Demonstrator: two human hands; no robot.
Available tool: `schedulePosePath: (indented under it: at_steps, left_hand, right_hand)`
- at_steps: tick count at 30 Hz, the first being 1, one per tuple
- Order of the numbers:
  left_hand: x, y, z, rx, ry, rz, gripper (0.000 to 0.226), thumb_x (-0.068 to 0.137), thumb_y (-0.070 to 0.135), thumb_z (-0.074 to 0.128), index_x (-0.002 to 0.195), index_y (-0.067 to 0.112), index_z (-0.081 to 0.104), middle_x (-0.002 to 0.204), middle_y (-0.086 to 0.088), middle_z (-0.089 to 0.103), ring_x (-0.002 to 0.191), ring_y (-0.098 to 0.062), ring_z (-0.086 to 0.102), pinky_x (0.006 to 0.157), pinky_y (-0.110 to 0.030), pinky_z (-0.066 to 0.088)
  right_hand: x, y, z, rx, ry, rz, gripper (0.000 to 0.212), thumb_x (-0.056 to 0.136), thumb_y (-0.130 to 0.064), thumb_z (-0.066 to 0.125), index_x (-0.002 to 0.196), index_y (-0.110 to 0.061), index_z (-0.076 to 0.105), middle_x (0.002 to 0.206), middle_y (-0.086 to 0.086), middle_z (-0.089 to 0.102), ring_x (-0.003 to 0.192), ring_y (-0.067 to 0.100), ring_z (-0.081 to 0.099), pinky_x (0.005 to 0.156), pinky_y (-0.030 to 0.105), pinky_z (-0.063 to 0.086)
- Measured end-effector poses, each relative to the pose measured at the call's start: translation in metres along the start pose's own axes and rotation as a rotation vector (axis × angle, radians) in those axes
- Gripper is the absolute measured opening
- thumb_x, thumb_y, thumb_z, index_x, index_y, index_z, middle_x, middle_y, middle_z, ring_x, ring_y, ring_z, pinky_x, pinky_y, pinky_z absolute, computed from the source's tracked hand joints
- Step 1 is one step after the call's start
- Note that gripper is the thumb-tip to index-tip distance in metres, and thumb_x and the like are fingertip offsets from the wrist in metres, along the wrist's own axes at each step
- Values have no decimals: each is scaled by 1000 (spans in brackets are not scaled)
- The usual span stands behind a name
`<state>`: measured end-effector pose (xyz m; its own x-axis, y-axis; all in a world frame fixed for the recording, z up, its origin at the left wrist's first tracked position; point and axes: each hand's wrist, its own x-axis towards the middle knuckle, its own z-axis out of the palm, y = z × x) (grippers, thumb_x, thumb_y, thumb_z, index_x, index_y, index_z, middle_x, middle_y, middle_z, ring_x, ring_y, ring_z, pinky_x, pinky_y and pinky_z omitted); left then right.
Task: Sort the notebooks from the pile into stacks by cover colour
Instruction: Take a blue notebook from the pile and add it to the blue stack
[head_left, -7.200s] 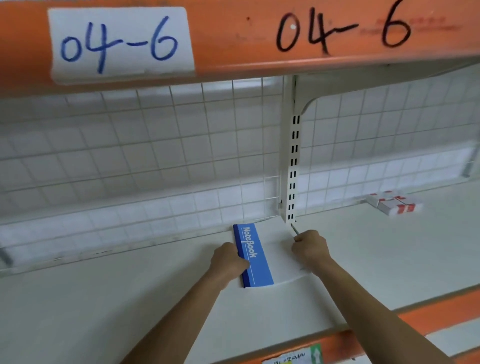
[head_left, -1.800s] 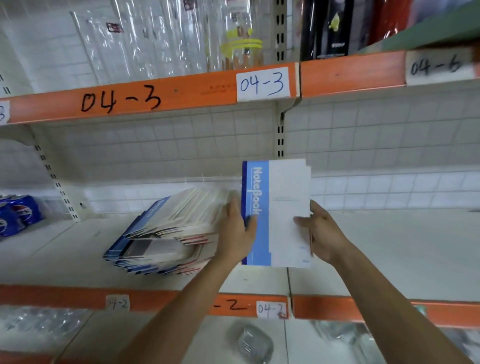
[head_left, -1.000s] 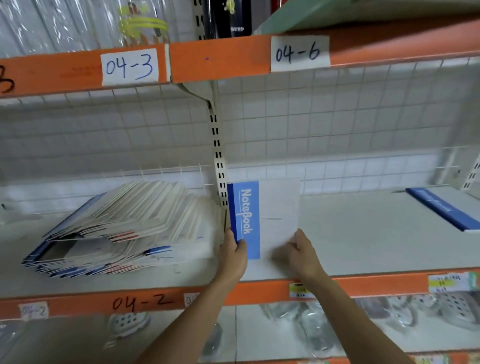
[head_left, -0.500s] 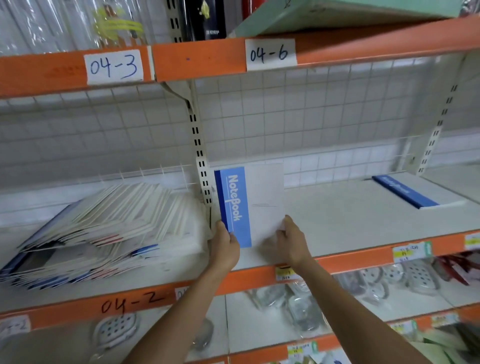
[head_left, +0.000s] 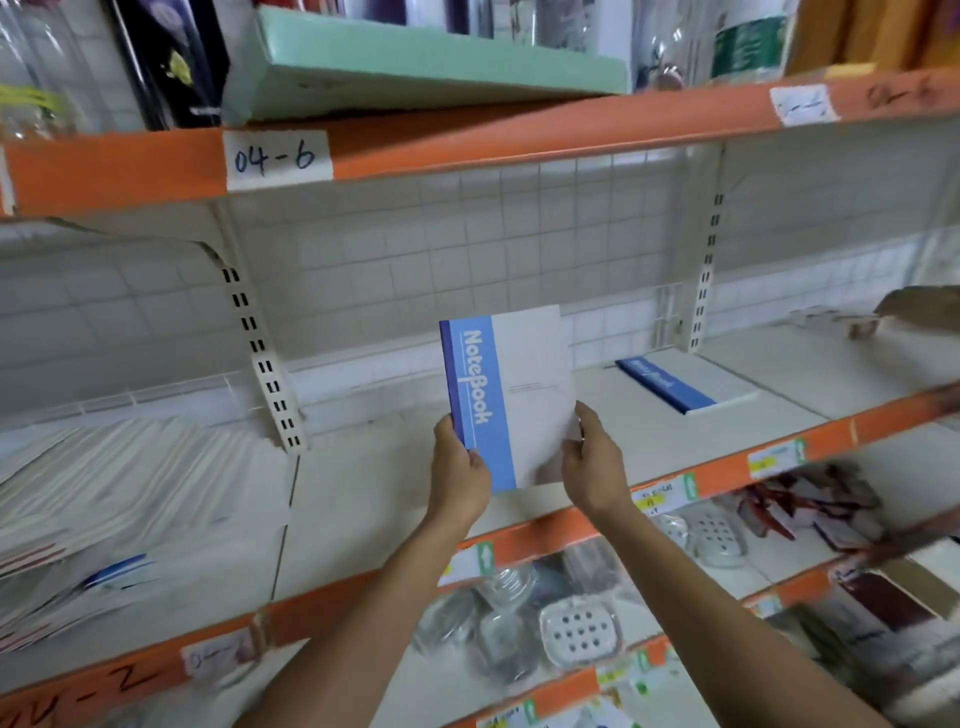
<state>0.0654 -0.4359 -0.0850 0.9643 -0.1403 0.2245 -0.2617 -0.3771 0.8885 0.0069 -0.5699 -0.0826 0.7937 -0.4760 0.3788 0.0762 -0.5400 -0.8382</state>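
**user1:** ok so what's each grip up to here?

**user2:** the left grip (head_left: 460, 470) has its fingers curled round the blue spine edge of the notebook (head_left: 519, 395), low down. the right grip (head_left: 592, 467) holds the white edge opposite, thumb up along it. the book is upright in the air between them with the cover facing the camera and "NoteBook" running up the blue band. below both grips, on the next level down, there are soap dishes (head_left: 579, 629) in clear wrap.

**user1:** and the other notebooks?

**user2:** the pile (head_left: 119, 493) is well off to the left of the left grip, slumped and fanned out on the shelf (head_left: 363, 493). past the right grip, further back and to its right, a flat notebook (head_left: 675, 387) with a blue band lies near the slotted upright (head_left: 701, 291). way above the grips there's a "04-6" label (head_left: 275, 156) on the orange rail, and a green box (head_left: 415, 62) sits on top.
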Motion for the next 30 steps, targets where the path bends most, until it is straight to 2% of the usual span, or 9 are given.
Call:
schedulePosePath:
  at_steps: [3,7,10,12,17,22,25,27,30]
  left_hand:
    - [-3,21,50,3,-23,8,50,90,-6,34,137,10,34,128,-8,53,108,-23,53,79,-22,38]
    - [-4,44,114,20,-64,7,50,88,-4,35,136,12,36,127,-10,54,109,-28,54,89,-34,45]
    - [-10,59,154,4,-76,11,51,87,-3,36,135,14,40,126,-8,56,108,-27,55,90,-33,45]
    - [-12,66,177,-1,-96,-6,49,88,-1,37,134,15,41,125,-7,57,107,-27,56,90,-32,45]
    - [-7,83,213,3,-141,-60,40,90,3,39,129,15,39,113,-5,59,90,-24,54,73,-28,41]
    - [17,91,240,62,-175,-60,30,92,8,46,121,14,40,97,1,55,81,-17,52,59,-27,39]
    - [37,93,256,70,-167,-60,23,92,9,48,114,14,46,98,1,56,78,-14,53,52,-21,40]
    - [53,95,266,51,-136,-61,19,92,9,49,111,11,52,102,-2,60,82,-17,56,58,-24,46]
    - [77,97,279,101,-100,-46,17,93,12,48,104,10,62,99,1,63,91,-19,60,76,-30,49]
  right_hand:
    - [13,24,-44,-35,0,27,55,86,12,38,140,2,35,132,17,54,120,33,51,86,18,33]
    - [28,61,-99,-37,-10,119,46,90,6,38,135,-1,33,116,20,59,103,37,57,67,24,31]
    - [40,83,-136,-66,-13,154,42,89,5,35,131,-2,36,117,21,58,87,31,50,61,26,24]
    - [49,95,-155,-90,-13,169,45,87,7,34,131,-2,37,117,22,58,86,30,48,63,28,26]
    - [73,122,-184,-116,36,214,42,89,4,38,130,-2,43,123,22,58,108,39,53,69,27,30]
    - [104,144,-199,-144,68,250,36,94,-2,38,130,0,44,123,21,58,110,37,53,71,28,31]
    - [128,154,-203,-165,76,279,38,94,-2,39,131,0,44,125,21,57,113,37,53,82,32,38]
    - [145,160,-203,-173,84,297,39,93,-2,40,131,0,44,126,20,57,114,36,53,85,34,40]
    - [170,170,-204,-162,95,322,39,93,-1,39,130,0,47,124,21,58,113,37,53,85,33,41]
